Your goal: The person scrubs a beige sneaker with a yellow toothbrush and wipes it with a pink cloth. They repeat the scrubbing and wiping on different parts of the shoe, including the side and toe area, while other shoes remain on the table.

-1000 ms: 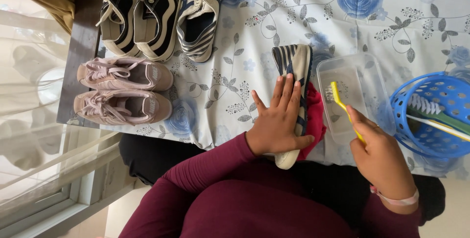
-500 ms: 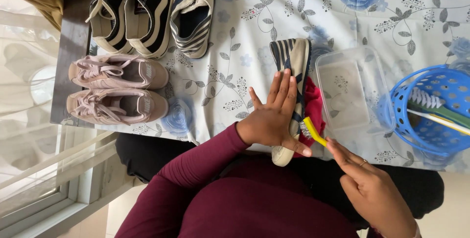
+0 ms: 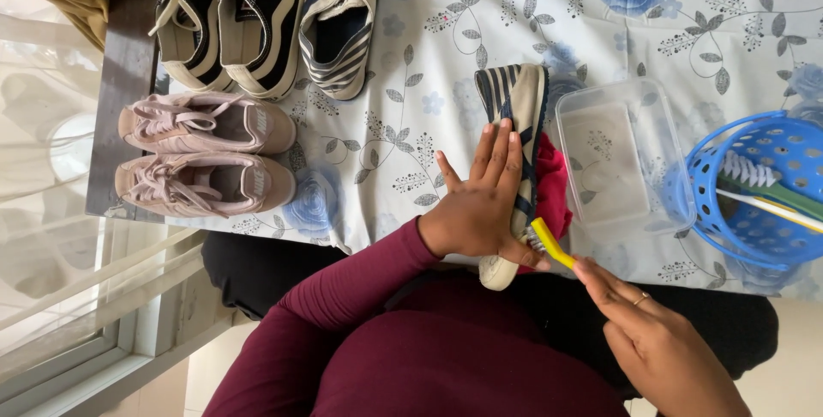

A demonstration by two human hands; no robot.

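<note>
The left hand (image 3: 480, 203) lay flat with fingers spread on a striped sneaker (image 3: 514, 126), pressing it sideways against the bench (image 3: 429, 57), which carried a white cloth printed with blue roses. The sneaker sat near the bench edge closest to the person, its toe end pointing to 12 o'clock and its pale sole facing 3 o'clock. The right hand (image 3: 660, 340) was closed around the handle of a yellow brush (image 3: 547, 244), whose bristled head touched the sneaker's heel end, just at the left thumb. A red cloth (image 3: 553, 190) lay under the sneaker at its 3 o'clock side. Just beyond, at 3 o'clock, stood a clear plastic container (image 3: 626, 156), and further toward 3 o'clock a blue perforated basket (image 3: 754, 194) holding brushes. At 10 o'clock from the left hand rested a pair of pink sneakers (image 3: 206, 160), side by side. At 11 o'clock stood a pair of black-and-white sneakers (image 3: 223, 14), with a second striped sneaker (image 3: 343, 23) just beside them.
</note>
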